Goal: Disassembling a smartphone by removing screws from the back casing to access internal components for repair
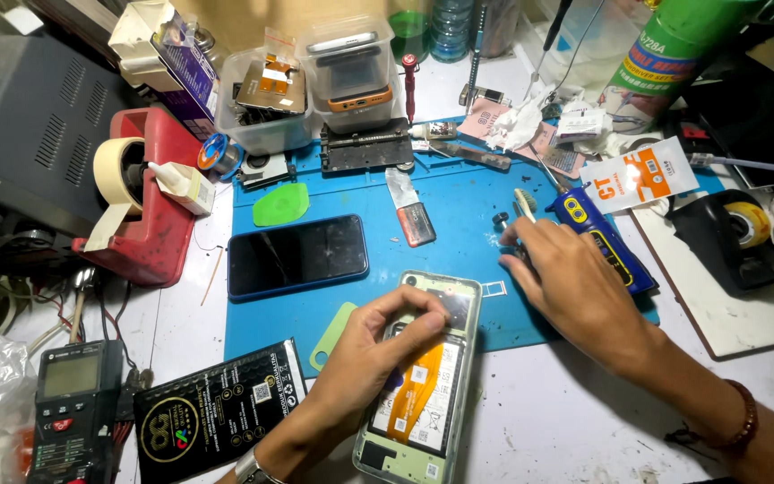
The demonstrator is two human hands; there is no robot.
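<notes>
Opened phone (pixel 423 394) lies pinned under the left hand (pixel 378 350) (fingers pressing); right hand (pixel 566 287) pinches something small, best lifted gently.

Bare forearms, no sleeves: left wrist with metal watch (pixel 248 466); right wrist with dark-red beaded bracelet (pixel 743 423).

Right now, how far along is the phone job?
Done: the back is off the opened phone, its insides bare. In hand: left hand presses on it; right hand reaches to small parts on the blue mat. Left: the phone is not yet closed; a second phone lies apart.
</notes>
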